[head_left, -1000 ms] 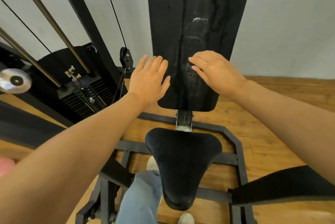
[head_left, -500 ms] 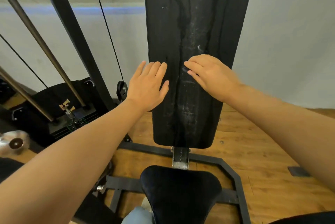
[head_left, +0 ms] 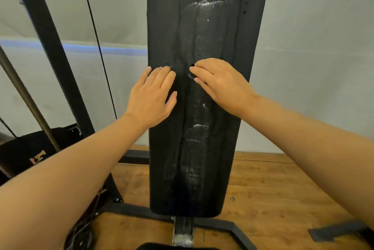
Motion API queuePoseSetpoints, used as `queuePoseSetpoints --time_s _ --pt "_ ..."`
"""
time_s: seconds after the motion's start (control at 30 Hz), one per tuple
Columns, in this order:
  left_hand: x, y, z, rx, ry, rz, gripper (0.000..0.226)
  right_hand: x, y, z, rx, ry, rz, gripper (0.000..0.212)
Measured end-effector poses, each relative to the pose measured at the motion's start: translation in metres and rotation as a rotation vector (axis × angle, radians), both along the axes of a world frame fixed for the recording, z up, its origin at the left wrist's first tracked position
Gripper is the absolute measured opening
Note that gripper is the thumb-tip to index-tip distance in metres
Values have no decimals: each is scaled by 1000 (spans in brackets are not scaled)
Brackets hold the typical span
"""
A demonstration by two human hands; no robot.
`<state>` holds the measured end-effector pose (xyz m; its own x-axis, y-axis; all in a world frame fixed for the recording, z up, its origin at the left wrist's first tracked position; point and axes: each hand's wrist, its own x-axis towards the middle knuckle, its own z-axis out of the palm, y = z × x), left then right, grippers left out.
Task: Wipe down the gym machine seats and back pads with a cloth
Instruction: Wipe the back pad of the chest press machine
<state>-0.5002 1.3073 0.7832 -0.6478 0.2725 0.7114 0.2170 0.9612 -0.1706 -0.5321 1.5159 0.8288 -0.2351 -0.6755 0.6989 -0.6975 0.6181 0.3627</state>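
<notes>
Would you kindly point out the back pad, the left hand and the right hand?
back pad (head_left: pixel 202 168): head view, lower middle of its streaked black face.
left hand (head_left: pixel 151 98): head view, back of the hand.
right hand (head_left: pixel 224 85): head view, back of the hand.

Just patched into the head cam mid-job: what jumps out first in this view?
The tall black back pad fills the centre, streaked down its middle with pale smears. Both bare hands lie flat on it at mid-height, the left hand at its left edge and the right hand over the centre; no cloth is in sight. Below, the wooden floor shows around the black frame.
</notes>
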Motion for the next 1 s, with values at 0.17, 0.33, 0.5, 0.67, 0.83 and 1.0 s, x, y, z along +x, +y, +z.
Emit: queuePoseSetpoints --time_s 0.17,0.33,0.5,0.67,0.83,1.0 --pt "-20 -8 35 18 103 -11 49 -28 -5 37 -10 130 54 32" --pt "-37 -19 66 1 191 -17 49 -48 -20 75 -28 217 109 30" --pt "-58 -29 100 -3 245 -11 48 -70 -30 114 -68 287 125 30" --pt "-84 -29 129 34 296 -24 52 -91 -39 153 -114 378 134 29" --pt "-111 -31 157 82 359 -89 53 -116 -52 195 -216 434 136 28" --pt "-137 -43 197 128 520 -231 47 -142 -74 232 -290 422 134 30"
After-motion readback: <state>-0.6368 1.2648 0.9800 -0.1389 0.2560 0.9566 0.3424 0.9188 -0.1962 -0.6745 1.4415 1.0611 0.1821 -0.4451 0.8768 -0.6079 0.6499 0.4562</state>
